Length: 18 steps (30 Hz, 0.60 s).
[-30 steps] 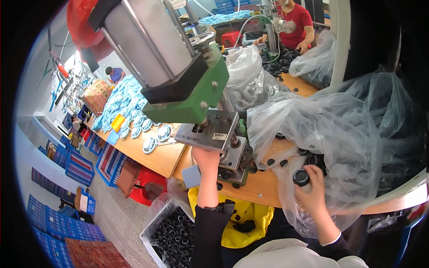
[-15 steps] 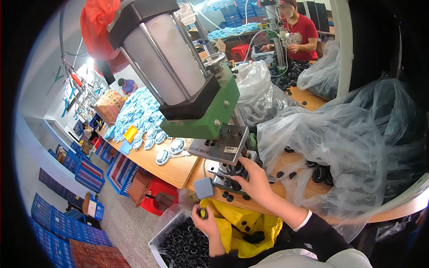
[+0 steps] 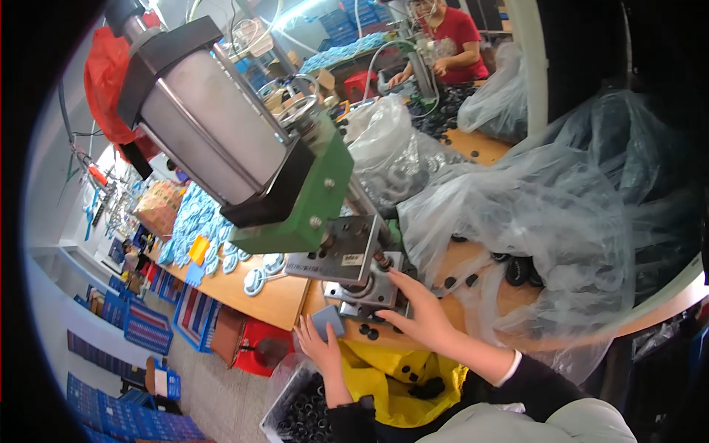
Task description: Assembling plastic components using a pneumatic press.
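Note:
A green bench press with a big grey cylinder leans across the middle of my view. Under its steel upper block sits a metal lower fixture. My right hand is at the fixture's right front side, thumb and forefinger apart, with no part visible between them. Lower left, my left hand has its fingers spread against a blue-grey square block at the table edge. Beneath that hand stands a white box of black rings.
A yellow bag with black pieces hangs below the table edge. Small black discs lie before the press. Clear plastic sheeting covers the right side. Pale-blue parts are heaped at left. A person in red works at the back.
My left hand has let go of the black ring and moved up to the blue-grey block. The black round part at my right fingers is gone from the fixture. The view has shifted.

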Motion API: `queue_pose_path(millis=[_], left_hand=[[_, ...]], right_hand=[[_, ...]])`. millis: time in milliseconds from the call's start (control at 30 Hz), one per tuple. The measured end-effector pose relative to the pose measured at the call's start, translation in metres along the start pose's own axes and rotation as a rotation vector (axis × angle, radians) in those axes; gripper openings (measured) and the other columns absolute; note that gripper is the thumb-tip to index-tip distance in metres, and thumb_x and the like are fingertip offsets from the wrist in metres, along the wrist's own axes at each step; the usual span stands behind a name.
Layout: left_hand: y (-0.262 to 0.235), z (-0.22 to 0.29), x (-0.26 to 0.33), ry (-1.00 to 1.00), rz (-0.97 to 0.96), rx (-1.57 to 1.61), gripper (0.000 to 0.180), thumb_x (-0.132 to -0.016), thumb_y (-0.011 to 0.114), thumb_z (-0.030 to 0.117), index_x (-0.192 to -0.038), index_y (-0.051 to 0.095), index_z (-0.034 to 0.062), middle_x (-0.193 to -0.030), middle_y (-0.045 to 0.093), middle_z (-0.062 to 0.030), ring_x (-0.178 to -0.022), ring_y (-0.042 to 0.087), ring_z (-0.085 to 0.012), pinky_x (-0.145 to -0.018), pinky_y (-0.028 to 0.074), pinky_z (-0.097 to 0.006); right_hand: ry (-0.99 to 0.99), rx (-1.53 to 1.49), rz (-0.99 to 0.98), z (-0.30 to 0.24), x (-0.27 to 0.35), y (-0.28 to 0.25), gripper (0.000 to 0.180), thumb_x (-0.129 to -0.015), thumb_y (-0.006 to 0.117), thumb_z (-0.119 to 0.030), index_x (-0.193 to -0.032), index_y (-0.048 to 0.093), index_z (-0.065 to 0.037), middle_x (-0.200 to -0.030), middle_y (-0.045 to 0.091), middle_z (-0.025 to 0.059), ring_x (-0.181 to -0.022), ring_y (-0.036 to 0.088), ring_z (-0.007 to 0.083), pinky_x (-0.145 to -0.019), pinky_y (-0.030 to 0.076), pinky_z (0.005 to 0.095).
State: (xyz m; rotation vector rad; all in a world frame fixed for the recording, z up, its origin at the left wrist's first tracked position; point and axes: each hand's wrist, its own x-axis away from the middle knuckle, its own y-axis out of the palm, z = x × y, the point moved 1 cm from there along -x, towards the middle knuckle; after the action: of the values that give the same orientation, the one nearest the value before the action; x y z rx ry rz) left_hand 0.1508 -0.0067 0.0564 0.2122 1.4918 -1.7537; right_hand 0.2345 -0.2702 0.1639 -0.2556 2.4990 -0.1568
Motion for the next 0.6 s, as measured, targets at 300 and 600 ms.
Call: queue_pose_path(millis=[300, 600], left_hand=[[0.018, 0.014, -0.022, 0.0, -0.156, -0.034, 0.047, -0.084, 0.056, 0.036, -0.119, 0.056, 0.0042, -0.128, 0.051, -0.016, -0.118, 0.047, -0.0331, -0.095, 0.037, -0.046], [0.032, 0.008, -0.018, -0.05, -0.144, 0.031, 0.056, -0.073, 0.063, 0.039, -0.119, 0.057, 0.0066, -0.128, 0.051, -0.0144, -0.119, 0.046, -0.0337, -0.097, 0.034, -0.052]], right_hand=[[0.142, 0.446, 0.096, 0.147, -0.034, -0.053, 0.025, -0.075, 0.055, -0.004, -0.098, 0.057, 0.003, -0.1, 0.056, 0.023, -0.095, 0.053, 0.0397, -0.084, 0.043, 0.0407], [0.429, 0.944, -0.299, 0.17, -0.06, -0.03, 0.03, -0.068, 0.058, -0.003, -0.098, 0.057, 0.004, -0.106, 0.054, 0.0209, -0.099, 0.051, 0.0372, -0.088, 0.041, 0.0455]])
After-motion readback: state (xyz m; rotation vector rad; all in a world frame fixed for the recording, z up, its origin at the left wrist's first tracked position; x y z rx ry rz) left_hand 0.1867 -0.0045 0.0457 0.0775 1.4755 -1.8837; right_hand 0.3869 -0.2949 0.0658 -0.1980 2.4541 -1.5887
